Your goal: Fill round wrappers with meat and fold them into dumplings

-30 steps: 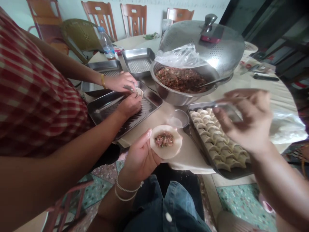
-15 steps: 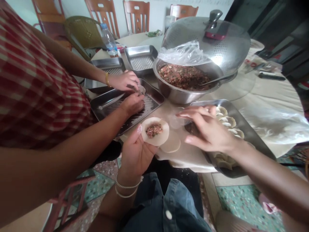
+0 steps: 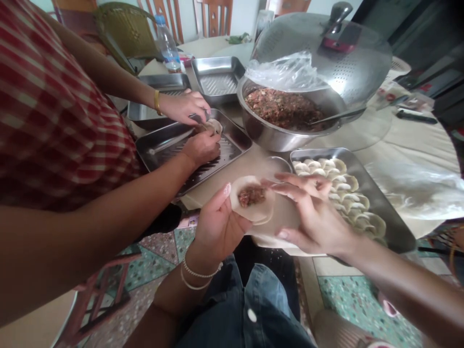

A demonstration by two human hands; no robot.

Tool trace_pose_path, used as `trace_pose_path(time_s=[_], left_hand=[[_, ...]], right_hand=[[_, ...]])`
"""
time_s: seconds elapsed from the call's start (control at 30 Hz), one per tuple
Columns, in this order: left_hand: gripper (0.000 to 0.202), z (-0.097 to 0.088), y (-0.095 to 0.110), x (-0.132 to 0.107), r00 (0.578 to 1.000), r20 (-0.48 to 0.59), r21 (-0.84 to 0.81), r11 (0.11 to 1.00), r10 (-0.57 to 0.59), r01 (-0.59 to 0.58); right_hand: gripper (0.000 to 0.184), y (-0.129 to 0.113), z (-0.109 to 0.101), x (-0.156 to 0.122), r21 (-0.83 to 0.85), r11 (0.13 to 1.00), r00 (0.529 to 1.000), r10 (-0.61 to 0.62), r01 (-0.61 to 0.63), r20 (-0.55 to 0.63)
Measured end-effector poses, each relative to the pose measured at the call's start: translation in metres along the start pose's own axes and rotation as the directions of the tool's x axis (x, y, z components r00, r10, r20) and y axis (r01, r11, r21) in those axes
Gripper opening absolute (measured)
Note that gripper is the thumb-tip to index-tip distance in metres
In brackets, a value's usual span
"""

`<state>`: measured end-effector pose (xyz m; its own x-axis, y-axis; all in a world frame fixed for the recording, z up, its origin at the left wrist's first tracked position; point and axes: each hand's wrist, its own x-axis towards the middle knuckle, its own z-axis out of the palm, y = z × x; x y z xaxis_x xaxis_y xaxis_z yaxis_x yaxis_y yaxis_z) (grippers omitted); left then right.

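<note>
My left hand [image 3: 217,224] cups a round dumpling wrapper [image 3: 253,205] with a spoonful of minced filling [image 3: 251,195] in its middle. My right hand [image 3: 311,212] has its fingers stretched out, with the fingertips touching the right edge of that wrapper. Just behind the wrapper stands a small clear water dish [image 3: 277,166]. To the right lies a steel tray [image 3: 391,220] packed with several folded dumplings [image 3: 340,186].
A big steel bowl of minced filling [image 3: 284,108] with a spoon stands behind, under a plastic bag and a perforated lid [image 3: 326,53]. At left a person in a red checked shirt [image 3: 54,111] shapes a dumpling over another tray [image 3: 188,154]. Farther trays, a bottle and chairs stand at the back.
My right hand came down from the air to the small dish, then moved left onto the wrapper's edge. My left hand kept hold of the filled wrapper.
</note>
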<state>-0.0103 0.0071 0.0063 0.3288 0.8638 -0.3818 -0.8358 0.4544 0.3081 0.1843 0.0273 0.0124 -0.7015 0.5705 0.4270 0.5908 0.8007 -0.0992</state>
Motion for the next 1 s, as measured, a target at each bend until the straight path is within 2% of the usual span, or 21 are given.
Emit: trace_pose_path(time_s=[0.13, 0.2, 0.27, 0.3, 0.33, 0.47, 0.53, 0.7, 0.8, 0.9, 0.93, 1.0], left_hand=[[0.05, -0.001, 0.0, 0.0, 0.999, -0.025, 0.003, 0.999, 0.032, -0.032], [0.051, -0.002, 0.001, 0.0, 0.998, -0.029, -0.002, 0.999, 0.05, -0.05], [0.051, -0.002, 0.003, 0.0, 0.998, -0.032, -0.008, 0.998, 0.055, -0.055], [0.051, -0.002, 0.003, 0.0, 0.998, -0.029, -0.012, 0.998, 0.056, -0.057], [0.051, -0.003, 0.004, 0.0, 0.998, -0.025, -0.017, 0.998, 0.056, -0.056], [0.049, -0.003, 0.002, 0.001, 0.999, -0.014, -0.022, 0.999, 0.047, -0.047], [0.047, -0.003, 0.0, 0.002, 1.0, 0.012, -0.024, 1.0, 0.019, -0.019], [0.046, -0.002, -0.01, 0.005, 0.992, 0.114, -0.008, 0.998, -0.055, 0.056], [0.047, -0.001, -0.015, 0.004, 0.989, 0.12, 0.021, 0.996, -0.085, 0.084], [0.049, -0.002, -0.015, 0.003, 0.989, 0.125, 0.026, 0.997, -0.08, 0.077], [0.05, -0.002, -0.014, 0.003, 0.989, 0.126, 0.029, 0.997, -0.075, 0.072], [0.053, -0.004, -0.01, 0.002, 0.993, 0.109, 0.036, 0.998, -0.051, 0.047]], right_hand=[[0.059, 0.026, 0.007, 0.012, -0.013, 0.987, 0.987, 0.158, -0.158, 0.03], [0.061, 0.04, 0.013, 0.018, -0.042, 0.972, 0.963, 0.234, -0.23, 0.134], [0.065, 0.048, 0.018, 0.021, -0.049, 0.971, 0.938, 0.24, -0.235, 0.249], [0.066, 0.049, 0.019, 0.021, -0.045, 0.974, 0.937, 0.228, -0.224, 0.266], [0.065, 0.048, 0.019, 0.021, -0.036, 0.977, 0.945, 0.214, -0.212, 0.246], [0.057, 0.025, 0.005, 0.014, 0.053, 0.989, 0.99, 0.138, -0.139, 0.017], [0.055, 0.013, -0.002, 0.009, 0.095, 0.992, 0.996, 0.085, -0.082, -0.025], [0.052, 0.0, 0.0, 0.005, 0.15, 0.987, 0.998, 0.054, -0.051, -0.02], [0.054, -0.003, 0.005, 0.01, 0.276, 0.96, 0.999, 0.051, -0.054, 0.016], [0.054, -0.002, 0.004, 0.018, 0.393, 0.92, 0.998, -0.013, -0.014, 0.066], [0.053, 0.0, 0.004, 0.02, 0.392, 0.92, 0.998, -0.009, -0.018, 0.069], [0.051, 0.01, 0.005, 0.023, 0.3, 0.949, 0.995, 0.087, -0.1, 0.057]])
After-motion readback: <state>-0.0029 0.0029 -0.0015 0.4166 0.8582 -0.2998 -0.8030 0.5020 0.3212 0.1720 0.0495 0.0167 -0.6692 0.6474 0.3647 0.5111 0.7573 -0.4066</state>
